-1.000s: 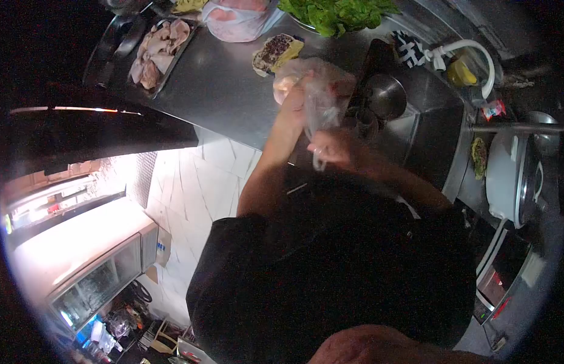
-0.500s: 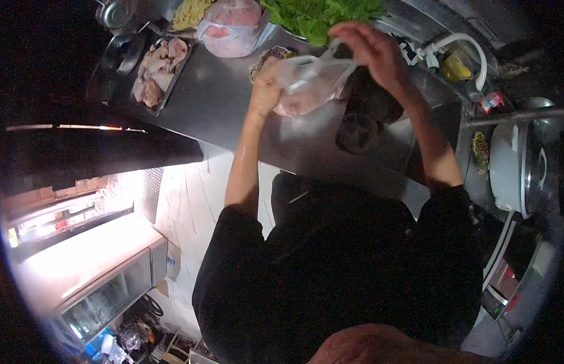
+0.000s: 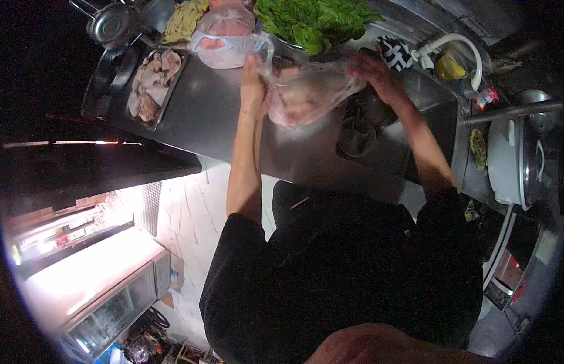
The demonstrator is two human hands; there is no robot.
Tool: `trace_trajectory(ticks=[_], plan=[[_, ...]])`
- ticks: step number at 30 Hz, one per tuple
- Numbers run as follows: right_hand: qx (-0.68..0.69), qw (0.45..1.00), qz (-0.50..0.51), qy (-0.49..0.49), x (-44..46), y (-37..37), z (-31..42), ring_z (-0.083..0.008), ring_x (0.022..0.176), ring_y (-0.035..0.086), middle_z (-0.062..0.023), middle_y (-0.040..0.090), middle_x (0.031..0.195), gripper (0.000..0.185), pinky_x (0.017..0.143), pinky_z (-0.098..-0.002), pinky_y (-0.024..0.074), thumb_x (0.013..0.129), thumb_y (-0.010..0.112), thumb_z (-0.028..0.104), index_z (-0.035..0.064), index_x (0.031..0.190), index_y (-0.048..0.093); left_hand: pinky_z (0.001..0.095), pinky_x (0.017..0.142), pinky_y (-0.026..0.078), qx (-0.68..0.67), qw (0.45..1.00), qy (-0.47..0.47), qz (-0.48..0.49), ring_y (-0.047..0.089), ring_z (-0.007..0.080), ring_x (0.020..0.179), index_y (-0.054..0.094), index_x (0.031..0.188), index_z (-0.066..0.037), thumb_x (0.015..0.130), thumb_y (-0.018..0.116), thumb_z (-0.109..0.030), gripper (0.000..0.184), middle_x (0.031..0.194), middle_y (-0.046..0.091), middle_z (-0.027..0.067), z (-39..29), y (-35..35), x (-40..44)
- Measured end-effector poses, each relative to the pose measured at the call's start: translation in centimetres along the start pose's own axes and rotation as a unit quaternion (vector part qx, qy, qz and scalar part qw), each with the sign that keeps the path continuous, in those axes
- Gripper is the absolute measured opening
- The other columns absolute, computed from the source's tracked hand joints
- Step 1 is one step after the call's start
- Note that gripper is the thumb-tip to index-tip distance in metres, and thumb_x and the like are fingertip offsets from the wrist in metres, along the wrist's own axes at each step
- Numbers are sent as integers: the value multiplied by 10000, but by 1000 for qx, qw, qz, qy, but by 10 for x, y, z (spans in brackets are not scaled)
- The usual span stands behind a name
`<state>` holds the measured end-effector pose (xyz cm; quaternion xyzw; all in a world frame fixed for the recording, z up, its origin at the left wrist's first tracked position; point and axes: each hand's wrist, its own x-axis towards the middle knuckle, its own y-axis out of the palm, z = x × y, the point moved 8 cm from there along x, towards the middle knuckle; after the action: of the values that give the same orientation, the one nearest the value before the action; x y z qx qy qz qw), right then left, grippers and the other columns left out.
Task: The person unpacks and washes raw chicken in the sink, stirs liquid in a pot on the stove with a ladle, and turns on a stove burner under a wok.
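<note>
A clear plastic bag (image 3: 303,100) with pale pinkish pieces inside rests on the steel counter (image 3: 203,115), its mouth spread wide between my hands. My left hand (image 3: 253,91) grips the bag's left edge, fingers pointing away from me. The bag's right edge is held by my right hand (image 3: 373,76), whose fingertips are dim and partly blurred. Just beyond my left hand sits a tied bag of pink meat (image 3: 224,39). A heap of green leaves (image 3: 318,24) in a bowl lies behind the open bag.
A tray of raw meat pieces (image 3: 153,85) is at the left, near metal pans (image 3: 112,27) and yellowish strips (image 3: 185,21). Dark round containers (image 3: 357,136) stand in the sink area at the right, by a white tap (image 3: 458,39). A large white pot (image 3: 506,161) is farther right.
The bag was bunched up between my hands, then opened out. My hands have moved apart and now stretch its mouth wide. My right hand has come down from near the leaves to the bag's right edge.
</note>
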<state>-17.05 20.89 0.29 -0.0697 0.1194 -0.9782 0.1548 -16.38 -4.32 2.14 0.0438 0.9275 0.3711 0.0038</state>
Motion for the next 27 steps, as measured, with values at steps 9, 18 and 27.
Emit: trace_trajectory(ticks=[9, 18, 27], plan=[[10, 995, -57, -85, 50, 74, 62, -98, 849, 530, -19, 578, 893, 217, 769, -242, 421, 847, 618, 226, 60, 985, 593, 315, 820, 411, 488, 854, 156, -95, 525, 245, 879, 476, 1069, -8, 949, 426, -304, 323, 958, 554, 134, 7, 17, 12], [-60, 985, -121, -104, 56, 59, 69, -88, 828, 558, -19, 620, 910, 181, 771, -242, 444, 878, 581, 191, 49, 991, 593, 267, 741, 466, 363, 910, -88, 177, 537, 115, 902, 562, 929, -8, 784, 529, 53, 161, 941, 586, 60, 20, 35, -2], [-147, 947, 46, -281, 22, 108, 130, -187, 1029, 541, -77, 579, 1105, 187, 875, -324, 427, 897, 507, 81, 41, 1072, 559, 307, 739, 481, 585, 770, -3, 255, 610, 186, 850, 623, 997, -15, 733, 619, -42, 265, 944, 644, 92, 42, 40, -8]])
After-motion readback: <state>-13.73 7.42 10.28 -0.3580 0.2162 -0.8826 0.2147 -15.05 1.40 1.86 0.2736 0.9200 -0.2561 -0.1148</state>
